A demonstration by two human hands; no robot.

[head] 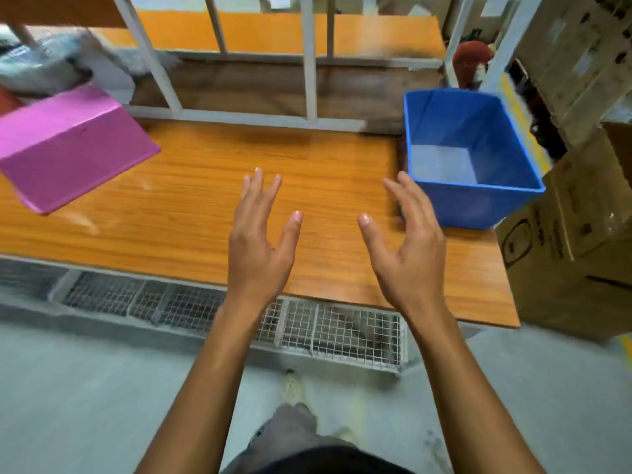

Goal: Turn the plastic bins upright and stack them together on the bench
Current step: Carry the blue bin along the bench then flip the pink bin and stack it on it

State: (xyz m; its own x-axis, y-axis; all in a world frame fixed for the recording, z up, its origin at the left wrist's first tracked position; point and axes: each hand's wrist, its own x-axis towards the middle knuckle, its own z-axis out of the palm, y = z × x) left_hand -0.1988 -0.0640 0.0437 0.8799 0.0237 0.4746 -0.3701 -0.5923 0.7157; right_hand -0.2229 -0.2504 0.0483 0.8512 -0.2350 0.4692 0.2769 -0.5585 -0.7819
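A blue plastic bin [478, 200] stands upright at the right end of the wooden bench [191, 206], its mouth facing up and nothing inside. A pink bin [68, 145] lies upside down at the bench's left end, bottom up and tilted. My left hand [260, 241] hovers over the middle of the bench, fingers spread, holding nothing. My right hand [407, 241] is open just left of the blue bin, its fingertips close to the bin's near left corner; whether they touch it is unclear.
A white metal frame [309, 63] rises behind the bench. Cardboard boxes [574, 241] crowd the right end beside the blue bin. A wire mesh rack [307, 326] sits under the bench's front edge. Wrapped bundles [41, 63] lie at the back left.
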